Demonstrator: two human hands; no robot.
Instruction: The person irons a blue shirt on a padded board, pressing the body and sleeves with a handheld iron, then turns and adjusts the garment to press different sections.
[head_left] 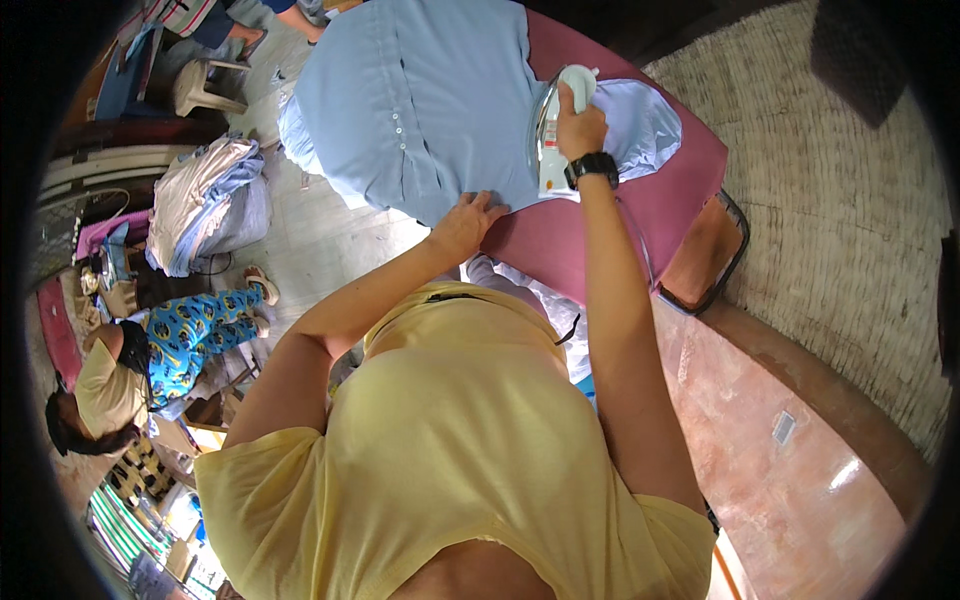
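Observation:
A light blue buttoned shirt (440,100) lies spread over a maroon ironing board (690,165), its near edge hanging over the side. My right hand (581,128) is wrapped round the handle of a white iron (552,150), which stands on the shirt near its right side. Paler blue cloth (640,125) lies bunched just right of the iron. At the shirt's near edge my left hand (466,225) rests flat, fingers stretched out on the fabric. A black watch (591,170) is on my right wrist.
The iron's cord (640,245) runs down off the board's near side. At the left are a heap of clothes (210,200), a beige stool (208,87) and a person in patterned blue trousers (195,340). A pinkish surface (770,430) lies at the right.

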